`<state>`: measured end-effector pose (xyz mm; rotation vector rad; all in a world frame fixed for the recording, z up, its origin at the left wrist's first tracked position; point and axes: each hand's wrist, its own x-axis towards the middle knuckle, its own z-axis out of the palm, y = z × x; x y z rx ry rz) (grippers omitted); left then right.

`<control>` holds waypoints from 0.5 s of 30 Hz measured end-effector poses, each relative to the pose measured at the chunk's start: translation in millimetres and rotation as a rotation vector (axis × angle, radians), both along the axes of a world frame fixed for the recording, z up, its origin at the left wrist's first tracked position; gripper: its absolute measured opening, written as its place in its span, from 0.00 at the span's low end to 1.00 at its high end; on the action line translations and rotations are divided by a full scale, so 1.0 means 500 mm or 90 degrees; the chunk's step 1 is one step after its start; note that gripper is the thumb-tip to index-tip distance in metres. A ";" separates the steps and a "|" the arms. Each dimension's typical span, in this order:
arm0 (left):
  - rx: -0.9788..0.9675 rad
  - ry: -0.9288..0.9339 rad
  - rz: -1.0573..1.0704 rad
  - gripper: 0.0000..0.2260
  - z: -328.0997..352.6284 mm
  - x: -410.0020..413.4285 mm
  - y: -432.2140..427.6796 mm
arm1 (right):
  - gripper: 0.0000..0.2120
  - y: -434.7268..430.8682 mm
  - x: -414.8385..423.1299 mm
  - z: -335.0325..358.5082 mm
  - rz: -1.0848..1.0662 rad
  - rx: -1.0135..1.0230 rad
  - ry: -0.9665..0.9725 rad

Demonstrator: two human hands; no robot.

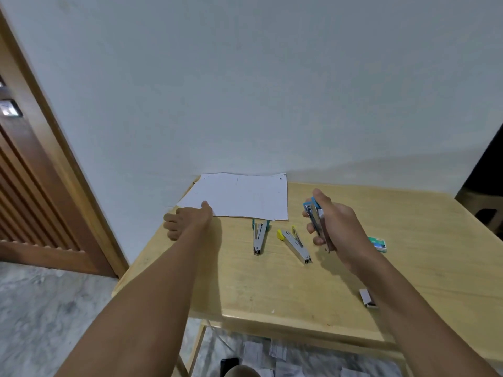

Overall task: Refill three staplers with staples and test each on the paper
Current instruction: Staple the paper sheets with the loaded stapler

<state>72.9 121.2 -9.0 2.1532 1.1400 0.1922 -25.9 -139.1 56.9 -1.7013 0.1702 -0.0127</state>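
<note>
Near edge of the wooden table point(272, 300): a grey staple strip point(368, 297) lies just beside the right forearm. Farther back on the right, a green staple box point(379, 244) sits flat on the tabletop.

The right hand point(337, 229) is raised above the table, fingers and thumb curled round the blue stapler point(314, 217). Its blue end points away and its metal end points toward the wearer.

Mid-table, two more staplers lie flat, and both appear splayed open. The yellow stapler point(295, 246) is just left of the right hand. The teal stapler point(260, 236) is farther left, its coloured end touching the near edge of the paper point(245, 197).

The paper is a white sheet at the table's far left, up against the wall point(272, 91). The left hand point(187, 220) is at the sheet's near-left corner, thumb on the paper, fingers curled down at the table's edge. Cannot tell whether it pinches the sheet.
</note>
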 end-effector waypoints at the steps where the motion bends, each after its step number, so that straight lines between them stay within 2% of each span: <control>1: -0.011 -0.001 0.016 0.27 0.002 0.010 0.000 | 0.26 -0.001 0.003 0.000 -0.003 0.000 -0.002; 7: -0.033 -0.031 0.045 0.13 0.000 0.048 0.022 | 0.24 -0.009 0.015 -0.018 -0.011 0.016 -0.039; 9: -0.075 -0.130 0.026 0.11 -0.004 0.050 0.023 | 0.24 -0.010 0.014 -0.024 -0.009 0.020 -0.040; 12: -0.219 -0.365 -0.026 0.08 0.005 0.033 0.010 | 0.25 -0.009 0.009 -0.030 -0.015 0.035 -0.038; 15: -0.268 -0.492 -0.077 0.12 0.041 0.001 0.005 | 0.16 -0.001 0.005 -0.033 -0.021 -0.015 -0.034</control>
